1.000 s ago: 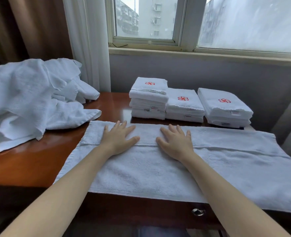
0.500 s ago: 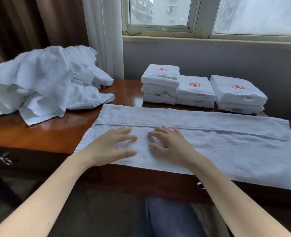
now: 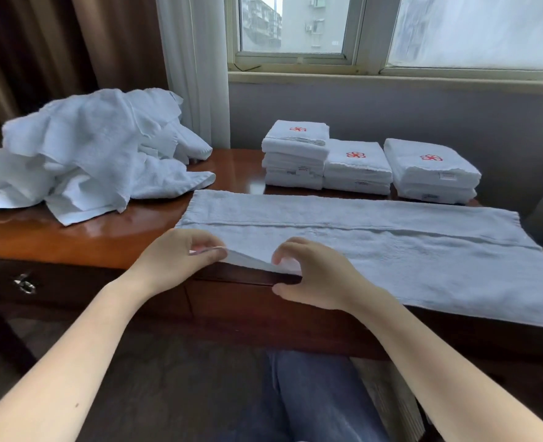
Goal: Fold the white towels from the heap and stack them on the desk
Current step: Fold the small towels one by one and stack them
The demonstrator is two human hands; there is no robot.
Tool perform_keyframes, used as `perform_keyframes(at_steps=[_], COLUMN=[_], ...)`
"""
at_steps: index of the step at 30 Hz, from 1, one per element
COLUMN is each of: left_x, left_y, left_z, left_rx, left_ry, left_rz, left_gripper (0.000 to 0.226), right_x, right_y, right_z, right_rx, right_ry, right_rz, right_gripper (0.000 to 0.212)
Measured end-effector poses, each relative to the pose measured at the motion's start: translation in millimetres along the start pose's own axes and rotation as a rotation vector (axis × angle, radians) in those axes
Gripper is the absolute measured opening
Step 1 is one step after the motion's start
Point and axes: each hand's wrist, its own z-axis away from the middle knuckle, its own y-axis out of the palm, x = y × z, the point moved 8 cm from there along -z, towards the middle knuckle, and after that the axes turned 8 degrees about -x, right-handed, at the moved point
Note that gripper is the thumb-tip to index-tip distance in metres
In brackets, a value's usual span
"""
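Towel (image 3: 375,250), spread on counter (image 3: 104,237), near edge pinched by left hand (image 3: 181,260) fingers, gripped by curled right hand (image 3: 321,275) fingers.

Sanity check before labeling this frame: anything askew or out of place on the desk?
Mostly tidy. The spread towel lies skewed: its right part overhangs the desk's near edge. The left stack stands taller than the middle stack and right stack.

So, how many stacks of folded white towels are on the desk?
3, in a row at the back of the brown wooden desk: the left stack, the middle stack, the right stack.
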Motion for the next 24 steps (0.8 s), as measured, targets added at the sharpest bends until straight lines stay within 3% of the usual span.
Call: perform_keyframes(at_steps=[4,9,17,24], left_x=[-14.9,-27.0,-17.2,-3.0], left_y=[-10.8,-7.3,3.3,19.2], left_z=[-21.8,-53.3,-104.4,-148.2], left_rx=[-0.164,-0.289,-0.352,-0.319], left_ry=[0.036,0.039,0.011,0.025], left_rz=[-0.155,-0.253,-0.367,-0.432], left_gripper=[0.013,0.023,0.026,0.028], right_x=[-14.6,-45.5,-78.2,-114.0], right_y=[-31.0,-63.6,-63.9,-50.7], right_z=[-12.3,-29.8,-79.5,-126.1], right_rx=[-0.196,-0.369,-0.464,-0.412], right_ry=[0.094,0.23,0.21,0.256], right_rz=[0.11,0.301,0.362,0.379], right_gripper=[0.013,0.017,0.027,0.03])
